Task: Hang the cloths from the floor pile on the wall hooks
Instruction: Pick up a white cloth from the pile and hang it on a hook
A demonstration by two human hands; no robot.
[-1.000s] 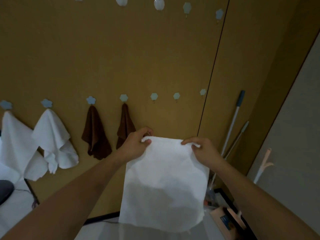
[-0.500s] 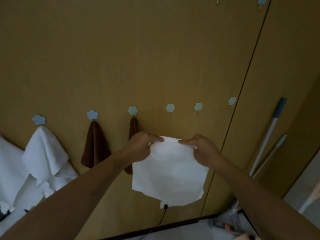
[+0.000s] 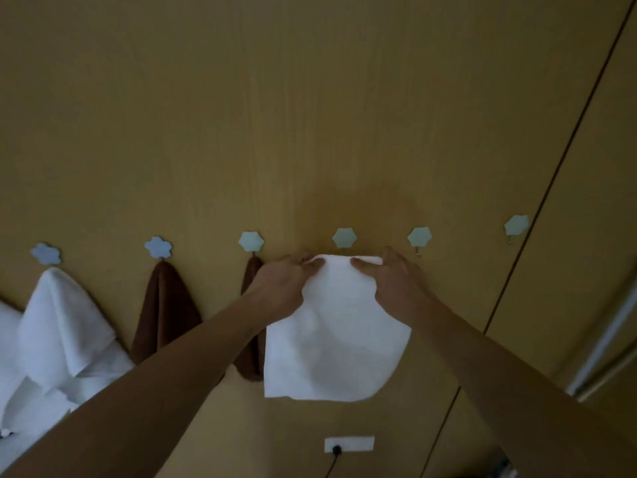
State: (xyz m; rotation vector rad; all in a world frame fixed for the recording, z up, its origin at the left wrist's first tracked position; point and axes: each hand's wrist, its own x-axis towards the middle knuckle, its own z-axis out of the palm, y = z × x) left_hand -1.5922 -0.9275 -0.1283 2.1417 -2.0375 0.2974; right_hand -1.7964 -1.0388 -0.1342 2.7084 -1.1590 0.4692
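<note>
A white cloth (image 3: pixel 336 343) hangs flat against the wooden wall, held up by its top edge. My left hand (image 3: pixel 281 288) pinches the top left corner and my right hand (image 3: pixel 396 281) pinches the top right. The cloth's top edge sits just under a pale hexagonal wall hook (image 3: pixel 344 238). Two free hooks (image 3: pixel 419 237) (image 3: pixel 516 225) lie to its right. To the left, a brown cloth (image 3: pixel 253 339) hangs from a hook (image 3: pixel 251 241), partly hidden by my left arm. Another brown cloth (image 3: pixel 165 308) and a white cloth (image 3: pixel 65 322) hang further left.
A white wall socket (image 3: pixel 349 444) with a black plug and cable sits low on the wall under the held cloth. A dark vertical seam (image 3: pixel 551 181) divides the wall panels at right. Pale poles (image 3: pixel 610 343) lean at the right edge.
Both hands have lifted the white cloth up and closer to the wall, so its top edge now lies right under a hook. The view has moved in toward the wall.
</note>
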